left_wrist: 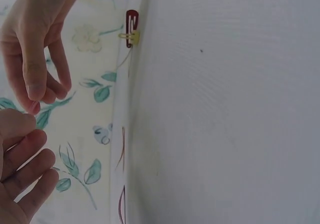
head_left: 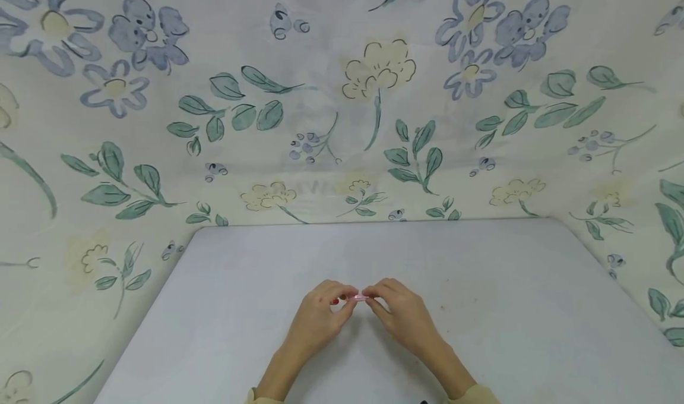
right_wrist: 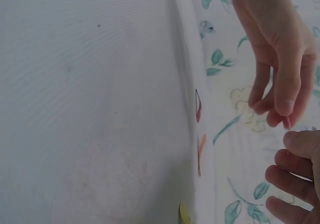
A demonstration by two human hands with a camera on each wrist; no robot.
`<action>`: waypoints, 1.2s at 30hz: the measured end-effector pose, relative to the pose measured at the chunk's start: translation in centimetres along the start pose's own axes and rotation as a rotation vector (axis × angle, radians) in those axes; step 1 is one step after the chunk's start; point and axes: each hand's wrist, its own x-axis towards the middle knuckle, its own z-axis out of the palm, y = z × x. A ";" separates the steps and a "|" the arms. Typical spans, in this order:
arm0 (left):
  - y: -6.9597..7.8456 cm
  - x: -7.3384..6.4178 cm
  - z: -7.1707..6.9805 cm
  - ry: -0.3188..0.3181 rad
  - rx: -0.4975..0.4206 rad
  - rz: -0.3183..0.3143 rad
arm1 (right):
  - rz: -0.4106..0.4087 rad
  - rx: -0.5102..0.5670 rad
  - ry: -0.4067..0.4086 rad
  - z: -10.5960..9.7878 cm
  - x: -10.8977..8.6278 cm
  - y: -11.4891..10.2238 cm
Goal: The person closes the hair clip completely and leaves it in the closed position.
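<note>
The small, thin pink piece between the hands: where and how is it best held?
Probably by its two ends, one grip from each side: the small, thin pink piece lies crosswise, a short stretch showing between the pinching left hand and right hand.

Soft, spread-out light fills the space around me, keeping the pale table (head_left: 240,273) and the flowered cloth (head_left: 320,107) evenly bright from the head view. Faint, blurry-edged shadows fall on the tabletop along the inner sides of the left hand (head_left: 323,318) and the right hand (head_left: 403,315). Both wrist views look dimmer and greyer, fine rippled lines crossing the white surface; shade darkens the right one's lower edge. The tiny pink piece (head_left: 360,297) is hard to make out.
</note>
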 end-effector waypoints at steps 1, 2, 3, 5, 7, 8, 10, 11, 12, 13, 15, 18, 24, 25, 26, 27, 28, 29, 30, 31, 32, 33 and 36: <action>-0.1 0.0 -0.1 -0.002 0.005 0.000 | -0.007 -0.003 0.002 0.1 0.1 0.0; -0.1 0.0 -0.2 -0.005 0.008 -0.002 | -0.010 -0.008 0.003 0.2 0.2 -0.1; -0.2 0.0 -0.4 -0.008 0.015 -0.007 | -0.013 -0.013 0.002 0.3 0.4 -0.2; -0.4 0.0 -0.7 -0.017 0.033 -0.017 | -0.015 -0.026 -0.006 0.6 0.6 -0.3; -0.6 0.0 -1.0 -0.027 0.046 -0.031 | -0.014 -0.038 -0.018 0.9 0.9 -0.5; -0.7 0.0 -1.2 -0.031 0.049 -0.041 | -0.011 -0.044 -0.027 1.0 1.1 -0.6; -1.0 -0.1 -1.5 -0.040 0.070 -0.057 | -0.011 -0.054 -0.050 1.4 1.4 -0.8; -1.1 -0.1 -1.6 -0.043 0.085 -0.064 | -0.010 -0.064 -0.063 1.5 1.5 -0.9; -1.3 -0.2 -1.7 -0.046 0.103 -0.071 | -0.009 -0.066 -0.077 1.7 1.7 -1.0; -1.4 -0.2 -1.8 -0.049 0.120 -0.077 | -0.009 -0.072 -0.088 1.9 1.8 -1.1; -1.6 -0.4 -1.9 -0.057 0.155 -0.086 | -0.012 -0.086 -0.108 2.4 1.9 -1.2; -1.9 -0.7 -2.1 -0.071 0.176 -0.103 | -0.014 -0.107 -0.135 3.1 2.1 -1.4; -2.3 -1.3 -2.4 -0.115 0.187 -0.161 | -0.010 -0.126 -0.200 4.5 2.2 -1.6; -2.4 -1.4 -2.4 -0.122 0.195 -0.173 | -0.011 -0.123 -0.204 4.7 2.2 -1.7; -2.5 -1.5 -2.4 -0.127 0.202 -0.183 | -0.012 -0.121 -0.205 4.8 2.2 -1.7; -2.6 -1.6 -2.4 -0.132 0.208 -0.191 | -0.013 -0.119 -0.207 5.0 2.2 -1.8; -2.6 -1.6 -2.4 -0.137 0.216 -0.198 | -0.014 -0.119 -0.208 5.1 2.3 -1.9; -2.7 -1.7 -2.4 -0.140 0.224 -0.200 | -0.017 -0.119 -0.209 5.2 2.3 -2.0; -2.8 -1.7 -2.4 -0.143 0.229 -0.202 | -0.018 -0.119 -0.211 5.3 2.3 -2.1; -2.8 -1.8 -2.5 -0.146 0.238 -0.201 | -0.018 -0.122 -0.217 5.3 2.3 -2.2; -2.8 -1.8 -2.5 -0.151 0.242 -0.201 | -0.013 -0.127 -0.230 5.4 2.4 -2.2; -2.9 -1.9 -2.5 -0.157 0.246 -0.201 | -0.010 -0.134 -0.244 5.4 2.4 -2.4; -3.0 -2.0 -2.6 -0.178 0.257 -0.203 | 0.007 -0.159 -0.302 5.6 2.7 -2.6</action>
